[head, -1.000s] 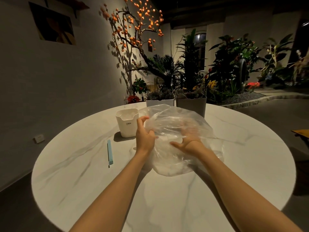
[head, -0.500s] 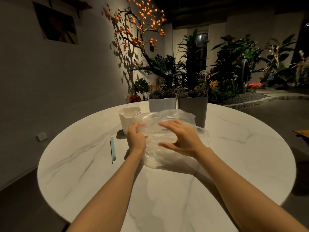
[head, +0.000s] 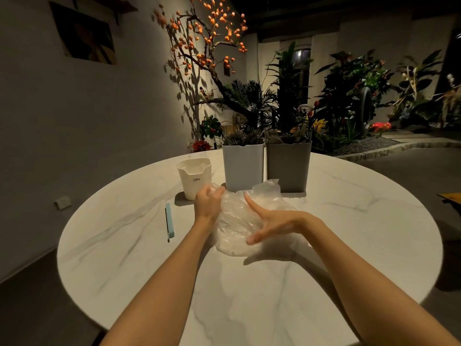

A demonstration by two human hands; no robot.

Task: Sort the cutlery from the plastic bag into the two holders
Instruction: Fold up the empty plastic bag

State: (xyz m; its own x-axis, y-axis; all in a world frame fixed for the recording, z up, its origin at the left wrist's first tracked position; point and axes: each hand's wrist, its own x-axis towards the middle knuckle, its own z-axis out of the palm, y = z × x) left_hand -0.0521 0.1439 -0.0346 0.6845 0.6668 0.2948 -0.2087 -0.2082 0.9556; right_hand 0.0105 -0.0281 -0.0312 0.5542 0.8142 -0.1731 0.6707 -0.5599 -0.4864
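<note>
The plastic bag [head: 239, 221] lies crumpled on the tabletop [head: 349, 233] and looks empty, though it's dim. Both holders [head: 243, 166] are full. Left hand [head: 208, 207] pinches the bag; right hand [head: 272, 224] presses it, fingers spread.

Round white marble table [head: 249, 308] filling the lower frame. At centre, a crumpled clear bag [head: 239, 221] lying on it. Left hand [head: 208, 204] gripping the bag's upper left edge, fingers curled round the plastic. Right hand [head: 272, 226] against the bag's right side, fingers straight and spread. Just above the bag, two tall holders side by side: light grey holder [head: 243, 166] on the left, dark grey holder [head: 288, 166] on the right, both with cutlery tips above their rims. Left of them, a small white cup [head: 195, 177] marked CRBW. Further left, a pale blue clip [head: 169, 222] lying flat. Behind, along the top of the frame, plants [head: 349, 96] and an orange-fruited branch [head: 207, 38] against the wall.
</note>
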